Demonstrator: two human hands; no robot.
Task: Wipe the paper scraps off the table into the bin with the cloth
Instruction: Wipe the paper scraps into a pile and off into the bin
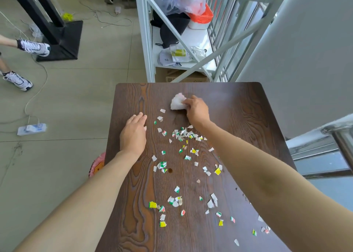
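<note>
On a dark wooden table (238,102), paper scraps (183,135) lie scattered from the near edge to the middle. The left hand (133,135) rests flat, fingers open, left of the scraps. Farther back, the right hand (197,109) clamps a white cloth (177,101). A pink bin (97,165) peeks from beneath the table's left edge.

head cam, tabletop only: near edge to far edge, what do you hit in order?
Yellow scrap → brown spot → dense pile of scraps → left hand, flat on the table → right hand gripping the cloth.
</note>
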